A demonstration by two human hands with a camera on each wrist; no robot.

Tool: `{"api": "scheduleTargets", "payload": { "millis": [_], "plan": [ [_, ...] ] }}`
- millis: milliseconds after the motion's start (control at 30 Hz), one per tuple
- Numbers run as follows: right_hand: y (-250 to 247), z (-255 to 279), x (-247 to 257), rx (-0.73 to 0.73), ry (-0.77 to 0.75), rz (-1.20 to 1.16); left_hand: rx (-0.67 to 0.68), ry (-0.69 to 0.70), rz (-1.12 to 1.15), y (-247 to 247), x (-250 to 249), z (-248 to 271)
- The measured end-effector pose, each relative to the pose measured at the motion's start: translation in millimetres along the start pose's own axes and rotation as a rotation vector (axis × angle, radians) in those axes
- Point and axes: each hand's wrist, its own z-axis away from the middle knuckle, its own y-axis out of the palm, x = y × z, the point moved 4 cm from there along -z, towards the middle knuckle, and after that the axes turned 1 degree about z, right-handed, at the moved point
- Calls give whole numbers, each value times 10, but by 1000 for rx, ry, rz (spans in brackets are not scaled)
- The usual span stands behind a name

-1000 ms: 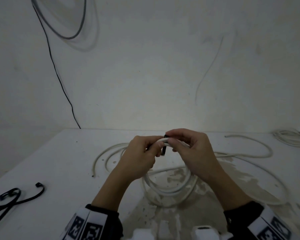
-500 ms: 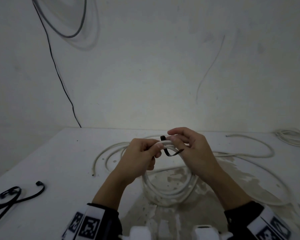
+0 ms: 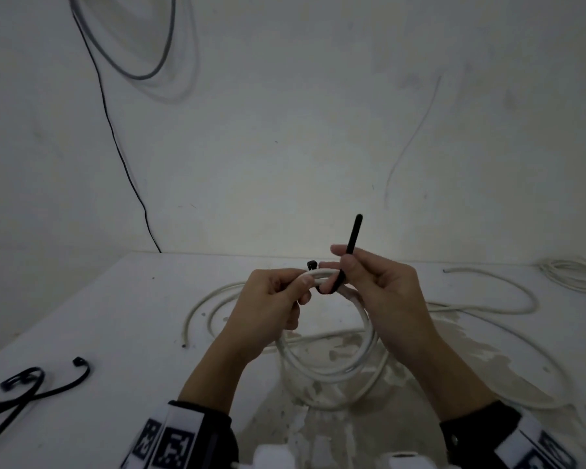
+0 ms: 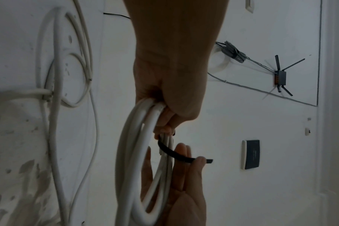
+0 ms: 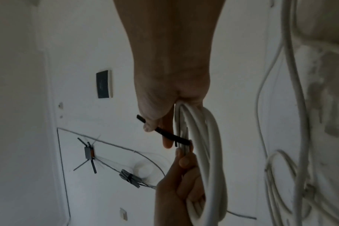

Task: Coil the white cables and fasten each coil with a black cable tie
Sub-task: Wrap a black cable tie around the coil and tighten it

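Observation:
A white cable coil (image 3: 335,374) hangs over the table (image 3: 122,316), held at its top by both hands. My left hand (image 3: 301,289) grips the bundled strands, fingers curled round them. A black cable tie (image 3: 352,238) wraps under the strands beside it, its head (image 3: 312,265) at the far side and its tail pointing up. My right hand (image 3: 344,265) pinches that tail between thumb and forefinger. The left wrist view shows the tie (image 4: 172,152) crossing the coil (image 4: 137,152). In the right wrist view the thumb presses on the tie (image 5: 170,136) beside the coil (image 5: 205,137).
Loose white cable (image 3: 487,309) sprawls over the table behind and to the right of the coil. Another white bundle (image 3: 575,275) lies at the far right. Spare black ties (image 3: 31,390) lie at the front left. A black wire (image 3: 115,140) runs down the wall.
My right hand has drawn the tie's tail from under the strands and lifted it, so it now sticks upward. The left hand has kept its grip on the coil.

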Motion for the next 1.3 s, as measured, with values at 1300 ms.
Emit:
{"api": "scheduleTargets", "payload": {
  "millis": [1300],
  "plan": [
    [52, 32, -7, -13, 204, 100, -77, 234, -404, 13, -162, 12]
  ]
}}
